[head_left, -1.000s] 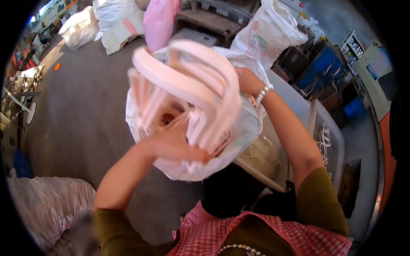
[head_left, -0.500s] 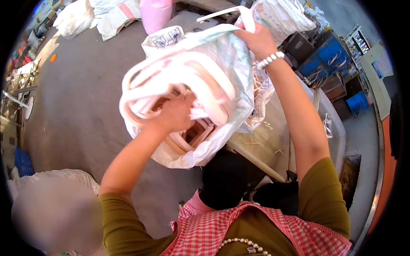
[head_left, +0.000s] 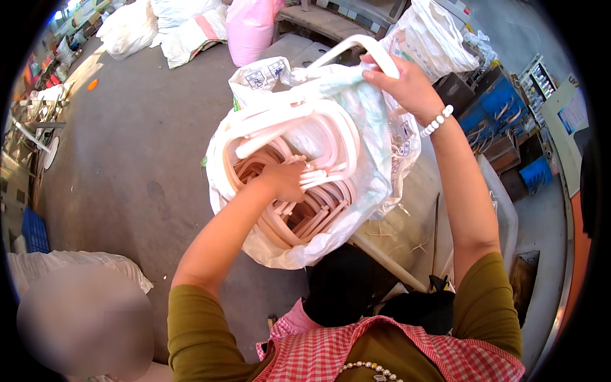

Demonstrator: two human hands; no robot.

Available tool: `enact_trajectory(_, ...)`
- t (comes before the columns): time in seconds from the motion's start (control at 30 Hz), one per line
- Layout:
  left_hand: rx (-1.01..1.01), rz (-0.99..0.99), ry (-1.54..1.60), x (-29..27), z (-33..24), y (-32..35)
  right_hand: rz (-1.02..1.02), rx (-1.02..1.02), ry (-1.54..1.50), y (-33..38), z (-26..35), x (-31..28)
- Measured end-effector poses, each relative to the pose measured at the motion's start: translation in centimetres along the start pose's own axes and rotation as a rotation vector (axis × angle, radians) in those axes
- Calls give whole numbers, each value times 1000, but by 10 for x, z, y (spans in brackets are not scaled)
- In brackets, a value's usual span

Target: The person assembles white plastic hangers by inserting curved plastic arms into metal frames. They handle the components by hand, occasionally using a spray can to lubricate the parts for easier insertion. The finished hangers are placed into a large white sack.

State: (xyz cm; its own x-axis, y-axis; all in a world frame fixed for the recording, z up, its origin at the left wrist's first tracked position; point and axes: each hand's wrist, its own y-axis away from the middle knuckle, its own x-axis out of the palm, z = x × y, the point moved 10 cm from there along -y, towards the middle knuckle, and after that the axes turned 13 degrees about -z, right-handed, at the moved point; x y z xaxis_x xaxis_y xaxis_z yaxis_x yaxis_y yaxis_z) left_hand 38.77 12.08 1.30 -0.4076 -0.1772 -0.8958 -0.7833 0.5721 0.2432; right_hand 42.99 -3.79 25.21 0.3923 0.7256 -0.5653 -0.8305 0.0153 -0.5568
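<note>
In front of me a white woven plastic sack (head_left: 375, 181) gapes wide, packed with many white U-shaped plastic pieces (head_left: 331, 121). My left hand (head_left: 284, 181) reaches inside it, fingers closed around the ends of several of these pieces; its fingertips are partly hidden. At the sack's far right rim, my right hand (head_left: 407, 86) grips a single white U-shaped piece (head_left: 356, 41), which arches above the opening. The fingers of that hand also touch the rim of the sack.
Behind the sack stand stuffed white sacks (head_left: 130, 28) and a pink sack (head_left: 250, 32). A pale tray-like surface (head_left: 407, 239) with small scraps lies to the right, near blue machinery (head_left: 490, 105). A blue crate (head_left: 35, 230) and a blurred round shape (head_left: 86, 318) are at the left.
The sack and both hands appear shifted slightly right and lower in view. The U-shaped piece in my right hand has tilted up. My left hand stays among the pieces inside the sack.
</note>
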Motion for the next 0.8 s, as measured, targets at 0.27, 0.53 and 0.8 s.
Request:
enact_trajectory(0.27,24,-4,-5,24,2,-6,470,-226,572,-37,53,147)
enact_trajectory(0.53,27,54,-133,18,-19,-2,810,-3,372,-14,-31,230)
enact_trajectory(0.8,54,-62,-129,14,-24,-2,637,-199,526,-16,-7,221)
